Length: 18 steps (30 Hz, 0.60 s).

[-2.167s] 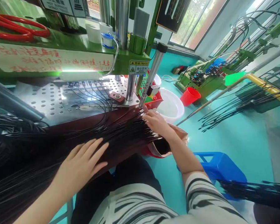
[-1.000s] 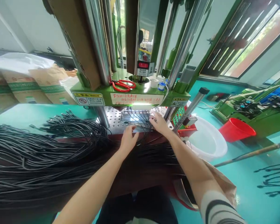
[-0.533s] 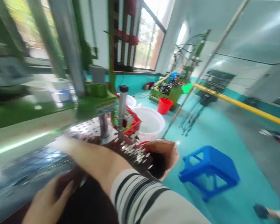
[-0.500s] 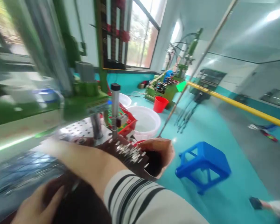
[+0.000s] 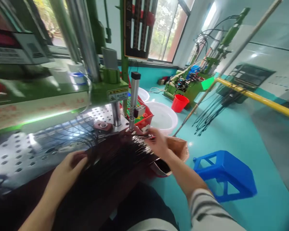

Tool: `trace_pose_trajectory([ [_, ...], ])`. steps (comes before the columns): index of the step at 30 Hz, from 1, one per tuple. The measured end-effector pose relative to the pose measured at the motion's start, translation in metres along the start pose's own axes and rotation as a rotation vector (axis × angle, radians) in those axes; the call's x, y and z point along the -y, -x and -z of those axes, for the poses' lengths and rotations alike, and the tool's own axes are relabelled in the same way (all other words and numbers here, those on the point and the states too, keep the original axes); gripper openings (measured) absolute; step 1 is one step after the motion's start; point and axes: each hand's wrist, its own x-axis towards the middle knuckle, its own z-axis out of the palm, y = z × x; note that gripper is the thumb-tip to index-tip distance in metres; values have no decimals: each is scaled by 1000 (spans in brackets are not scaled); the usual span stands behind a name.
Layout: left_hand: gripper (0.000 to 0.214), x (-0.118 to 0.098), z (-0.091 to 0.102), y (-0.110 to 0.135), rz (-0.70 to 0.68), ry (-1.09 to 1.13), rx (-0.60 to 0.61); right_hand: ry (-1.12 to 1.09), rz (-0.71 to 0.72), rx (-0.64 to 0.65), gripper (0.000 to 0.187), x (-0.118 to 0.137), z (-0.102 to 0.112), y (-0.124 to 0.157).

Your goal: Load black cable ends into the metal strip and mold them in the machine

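A bundle of thin black cables [image 5: 118, 157] with silver metal ends lies across a dark brown board at the machine's front. My right hand [image 5: 156, 142] is closed in a pinch at the far end of the bundle, on a dark cable stretched above the silver tips. At the near left, my left hand [image 5: 68, 170] has its fingers curled together around black cable strands beside the perforated metal plate [image 5: 7, 157]. Motion blur hides exactly how many strands each hand holds.
The green press [image 5: 110, 80] stands ahead, with a metal post [image 5: 135, 99]. To its right are a red bin [image 5: 144, 118], a white tub [image 5: 163, 117], a red bucket [image 5: 179, 103] and a lined container [image 5: 180, 149]. A blue stool [image 5: 228, 173] and a yellow rail [image 5: 262, 99] are further right.
My right arm, stretched across to the left over the machine's plate, has drawn back to the right, its hand now at the cables' silver ends. My view has shifted left.
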Motion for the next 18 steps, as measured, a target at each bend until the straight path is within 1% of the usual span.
trace_pose_trajectory([
  [1, 24, -6, -1, 0, 45, 119, -9, 87, -146, -65, 28, -26, 22, 20],
  [2, 26, -11, -2, -1, 110, 258, -14, 202, -264, -84, 29, -52, 40, 41],
  [3, 27, -17, -3, -2, 170, 413, 4, 322, -344, -47, 29, -77, 55, 60],
  [5, 24, -27, -6, -8, 278, 682, 75, 500, -406, 116, 30, -117, 75, 91],
  [6, 16, -31, -7, -12, 320, 786, 130, 544, -420, 153, 32, -130, 80, 100],
  [7, 7, -35, -9, -17, 359, 868, 180, 543, -424, 155, 33, -137, 81, 103],
  [8, 5, -39, -10, -22, 406, 937, 224, 510, -414, 170, 31, -139, 79, 100],
  [9, 9, -41, -12, -27, 434, 1003, 269, 440, -406, 196, 29, -134, 74, 92],
  [11, 18, -43, -13, -37, 472, 1112, 358, 212, -392, 299, 26, -109, 53, 60],
  [13, 22, -42, -13, -43, 464, 1195, 436, -55, -341, 422, 23, -70, 16, 17],
  [15, 22, -41, -12, -45, 416, 1256, 473, -302, -244, 584, 21, -30, -36, -29],
  [16, 21, -41, -11, -45, 385, 1279, 474, -421, -220, 639, 23, -13, -65, -51],
  [17, 20, -41, -11, -44, 355, 1299, 466, -508, -214, 688, 24, 2, -94, -72],
  [18, 19, -41, -10, -44, 330, 1313, 452, -550, -245, 690, 26, 15, -121, -91],
])
